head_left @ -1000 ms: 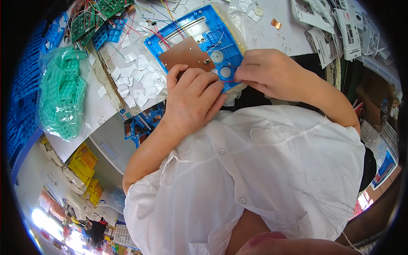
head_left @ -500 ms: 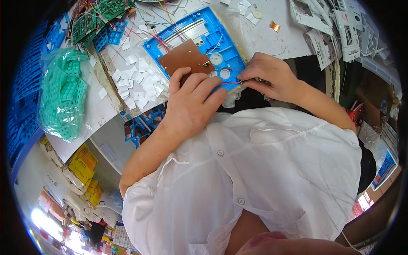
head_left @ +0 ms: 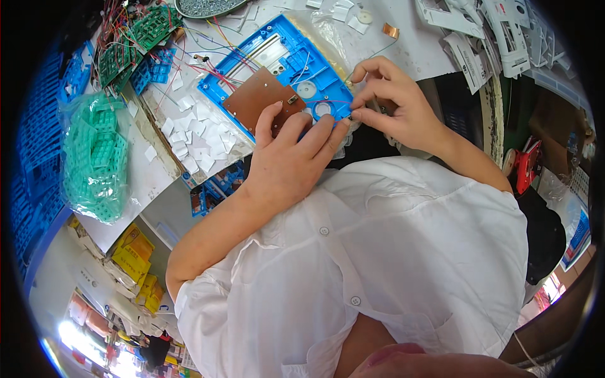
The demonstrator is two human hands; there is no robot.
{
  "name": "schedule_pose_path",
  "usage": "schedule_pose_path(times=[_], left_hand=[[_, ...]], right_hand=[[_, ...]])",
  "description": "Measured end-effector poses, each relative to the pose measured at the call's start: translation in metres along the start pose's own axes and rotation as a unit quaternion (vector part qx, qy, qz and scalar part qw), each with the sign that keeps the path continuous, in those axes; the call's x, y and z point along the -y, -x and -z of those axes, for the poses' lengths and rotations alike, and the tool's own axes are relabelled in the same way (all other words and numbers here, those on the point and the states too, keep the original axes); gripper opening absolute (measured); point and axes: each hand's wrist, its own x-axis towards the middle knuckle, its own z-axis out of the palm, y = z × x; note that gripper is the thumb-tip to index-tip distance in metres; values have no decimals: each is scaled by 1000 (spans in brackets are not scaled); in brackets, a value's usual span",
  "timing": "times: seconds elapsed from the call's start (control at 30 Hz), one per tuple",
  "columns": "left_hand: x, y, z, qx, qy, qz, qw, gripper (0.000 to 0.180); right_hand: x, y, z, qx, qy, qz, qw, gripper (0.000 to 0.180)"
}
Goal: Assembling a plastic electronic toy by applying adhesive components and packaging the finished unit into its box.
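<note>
Blue rectangular plastic casing: upper centre, bearing flat brown circuit board. Left hand: spread over board; grip indeterminable. Right hand: thumb and forefinger nearly meeting at casing's corner; hold indeterminable. Risk: tugging could strain thin red wire. White surface: paper squares. Lower left: yellow boxes.

The right hand's fingers now fan farther apart, the left hand's nearest digit comes closer to them by the blue case's corner, the case sits farther left in view, and more shows of the metal tray and the red object.
</note>
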Motion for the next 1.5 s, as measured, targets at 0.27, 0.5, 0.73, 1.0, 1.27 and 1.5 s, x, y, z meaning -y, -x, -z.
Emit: schedule_pose_path(times=[0.27,0.5,0.73,1.0,1.27,1.5], left_hand=[[-3,-2,-1,3,-10,-4,1000,47],[-6,-1,-1,7,-24,-27,999,43],[7,7,7,-55,23,13,998,42],[21,23,19,-80,95,110,986,52],[30,23,14,-124,172,180,961,96],[41,24,17,-62,160,154,973,110]], right_hand=[[15,-12,5,82,-14,-102,991,19],[24,-9,6,95,45,-90,990,32],[45,-49,6,-29,214,72,974,23],[21,-166,-49,-29,313,197,929,24],[34,-130,-35,-57,166,201,964,14],[40,-96,-41,-11,232,387,892,20]])
